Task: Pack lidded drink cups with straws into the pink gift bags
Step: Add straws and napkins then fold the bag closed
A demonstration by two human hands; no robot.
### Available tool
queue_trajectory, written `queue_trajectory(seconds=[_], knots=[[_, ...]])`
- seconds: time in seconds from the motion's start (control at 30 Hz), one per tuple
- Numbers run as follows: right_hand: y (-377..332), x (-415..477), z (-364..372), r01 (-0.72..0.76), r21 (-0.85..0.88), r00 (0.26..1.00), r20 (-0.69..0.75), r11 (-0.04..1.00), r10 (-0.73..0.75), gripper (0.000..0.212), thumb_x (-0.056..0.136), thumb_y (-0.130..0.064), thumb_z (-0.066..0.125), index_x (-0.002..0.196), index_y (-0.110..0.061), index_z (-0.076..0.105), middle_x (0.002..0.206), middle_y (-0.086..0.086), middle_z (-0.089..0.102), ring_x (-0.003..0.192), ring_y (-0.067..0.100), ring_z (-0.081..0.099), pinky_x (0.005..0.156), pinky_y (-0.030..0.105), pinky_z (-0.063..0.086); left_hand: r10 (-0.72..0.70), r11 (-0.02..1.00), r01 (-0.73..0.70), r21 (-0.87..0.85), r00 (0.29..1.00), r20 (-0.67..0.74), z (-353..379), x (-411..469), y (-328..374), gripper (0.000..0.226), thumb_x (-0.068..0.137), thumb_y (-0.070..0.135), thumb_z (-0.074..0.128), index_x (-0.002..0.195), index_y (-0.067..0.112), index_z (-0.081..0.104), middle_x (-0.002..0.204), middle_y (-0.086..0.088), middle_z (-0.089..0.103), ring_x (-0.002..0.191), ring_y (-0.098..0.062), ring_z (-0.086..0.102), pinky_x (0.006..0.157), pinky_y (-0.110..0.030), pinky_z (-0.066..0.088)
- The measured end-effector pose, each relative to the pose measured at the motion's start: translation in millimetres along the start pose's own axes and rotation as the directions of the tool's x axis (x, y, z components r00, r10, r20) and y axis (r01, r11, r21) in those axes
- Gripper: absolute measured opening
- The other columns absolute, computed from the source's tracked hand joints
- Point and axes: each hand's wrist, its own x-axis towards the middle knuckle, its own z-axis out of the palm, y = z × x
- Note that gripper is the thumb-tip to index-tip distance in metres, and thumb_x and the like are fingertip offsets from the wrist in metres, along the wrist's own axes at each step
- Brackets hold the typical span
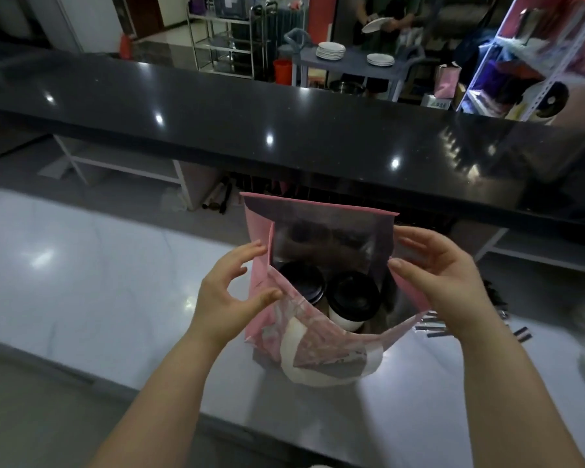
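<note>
Standing upright on the white counter point(81, 265), the pink bag point(321, 346) sits between both hands, mouth up. The left hand point(223, 292) is loosely spread, fingertips touching its left edge. The right hand point(443, 275) pinches the right wall. Two black-lidded cups point(352, 295) stand side by side inside, and what look like wrapped straws point(431, 327) lie just right.

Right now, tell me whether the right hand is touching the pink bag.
Touching. In the head view the right hand pinches the right wall of the pink bag, thumb in front, fingers behind.
</note>
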Motion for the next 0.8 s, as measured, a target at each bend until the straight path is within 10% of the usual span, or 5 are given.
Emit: queue_trajectory(seconds=[0.13, 0.3, 0.5, 0.8], knots=[[-31, 4, 17, 0.192, -0.348, 0.979, 0.004, 0.918, -0.203, 0.036, 0.08, -0.018, 0.078, 0.101, -0.044, 0.066, 0.103, -0.028, 0.065, 0.1, -0.01, 0.058, 0.082, 0.004, 0.043, 0.011, 1.0, -0.011, 0.025, 1.0, 0.016, 18, 5, 10, 0.056, 0.072, 0.05, 0.078, 0.124, 0.033, 0.064, 0.129, 0.022, 0.059, 0.124, -0.005, 0.053, 0.097, -0.026, 0.05], [-66, 21, 79, 0.159, -0.526, 0.953, 0.302, 0.835, 0.008, 0.02, 0.087, -0.044, 0.066, 0.104, -0.034, 0.067, 0.091, -0.018, 0.066, 0.085, -0.003, 0.061, 0.071, 0.017, 0.049, 0.023, 1.0, -0.024, 0.02, 1.0, 0.014, 30, 0, 10, 0.053, 0.074, 0.054, 0.076, 0.123, 0.042, 0.059, 0.124, 0.026, 0.059, 0.116, -0.005, 0.056, 0.091, -0.019, 0.049], [-82, 51, 147, 0.103, -0.681, 0.945, 0.295, 0.725, 0.144, 0.028, 0.084, -0.047, 0.07, 0.078, -0.019, 0.07, 0.072, -0.002, 0.071, 0.068, 0.013, 0.067, 0.064, 0.031, 0.056, -0.13, 0.98, 0.14, 0.14, 0.989, -0.078, 5, -29, -30, 0.036, 0.078, 0.041, 0.076, 0.109, 0.048, 0.058, 0.111, 0.028, 0.06, 0.106, -0.004, 0.058, 0.088, -0.028, 0.051], [-64, 50, 151, -0.333, -0.296, 0.855, 0.307, 0.895, 0.419, 0.032, 0.086, -0.039, 0.072, 0.1, -0.01, 0.068, 0.09, 0.014, 0.074, 0.071, 0.027, 0.074, 0.063, 0.04, 0.061, -0.504, 0.811, 0.439, -0.387, 0.86, -0.081, -16, -39, -41, 0.017, 0.096, 0.026, 0.06, 0.107, 0.034, 0.069, 0.103, 0.016, 0.071, 0.096, 0.001, 0.065, 0.079, -0.02, 0.055]])
